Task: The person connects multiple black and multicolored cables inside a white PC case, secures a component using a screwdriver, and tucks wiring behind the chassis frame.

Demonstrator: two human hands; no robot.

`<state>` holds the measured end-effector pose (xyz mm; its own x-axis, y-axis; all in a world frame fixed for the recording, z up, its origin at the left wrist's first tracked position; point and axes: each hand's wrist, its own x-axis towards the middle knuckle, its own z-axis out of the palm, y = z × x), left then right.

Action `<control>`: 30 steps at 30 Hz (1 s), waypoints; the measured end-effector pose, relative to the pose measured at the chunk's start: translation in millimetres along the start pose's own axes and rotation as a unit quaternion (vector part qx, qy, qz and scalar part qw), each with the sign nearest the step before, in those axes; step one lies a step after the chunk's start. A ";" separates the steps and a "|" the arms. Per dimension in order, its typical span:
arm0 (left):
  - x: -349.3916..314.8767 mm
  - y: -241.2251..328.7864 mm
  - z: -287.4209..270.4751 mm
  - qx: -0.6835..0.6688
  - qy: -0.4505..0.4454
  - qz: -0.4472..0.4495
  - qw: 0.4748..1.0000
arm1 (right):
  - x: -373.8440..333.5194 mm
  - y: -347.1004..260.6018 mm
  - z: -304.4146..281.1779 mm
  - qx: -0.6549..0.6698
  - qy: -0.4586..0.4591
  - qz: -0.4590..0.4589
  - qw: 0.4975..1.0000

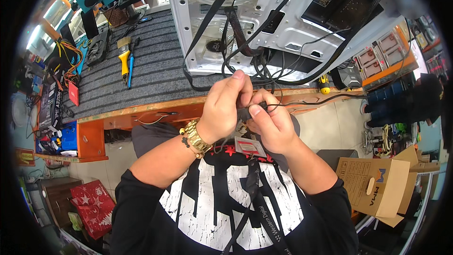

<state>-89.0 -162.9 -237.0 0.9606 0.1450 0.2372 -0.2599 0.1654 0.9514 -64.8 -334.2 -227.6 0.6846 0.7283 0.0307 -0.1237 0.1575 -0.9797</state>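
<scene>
My left hand [222, 106] and my right hand [271, 125] meet in front of the table's edge, just below a white computer case [194, 49]. Between right thumb and fingers I pinch a small black cable connector [263, 107]. Its thin black cable [321, 100] runs off to the right. My left fingers are curled together beside it; what they close on is hidden behind the hand. Flat black cables [207, 19] and a braided cable [237, 33] hang from the open case side, close above my fingertips. Clear fans [214, 46] show inside the case.
A ridged grey mat [155, 66] covers the table. On it lie a yellow brush [124, 59], a blue pen-like tool [130, 72] and a graphics card [98, 47]. A yellow-black screwdriver [323, 85] lies by the case. A cardboard box [368, 184] stands low at right.
</scene>
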 end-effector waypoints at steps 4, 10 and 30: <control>-2.5 10.6 -13.8 0.073 -0.031 -0.028 0.996 | 6.8 -1.6 -2.3 0.034 0.072 -0.061 0.995; -22.0 21.9 -13.4 0.170 -0.117 0.073 0.976 | 6.9 -7.6 -9.6 0.040 0.068 -0.063 0.995; -18.2 25.0 -9.8 0.229 -0.042 0.094 0.968 | 17.2 -9.3 8.6 -0.108 0.146 -0.089 0.979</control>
<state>-113.9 -151.9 -219.5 0.9102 0.0476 0.4114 -0.3783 -0.3088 0.8727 -58.0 -317.4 -216.2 0.8615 0.4755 0.1778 0.1498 0.0966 -0.9840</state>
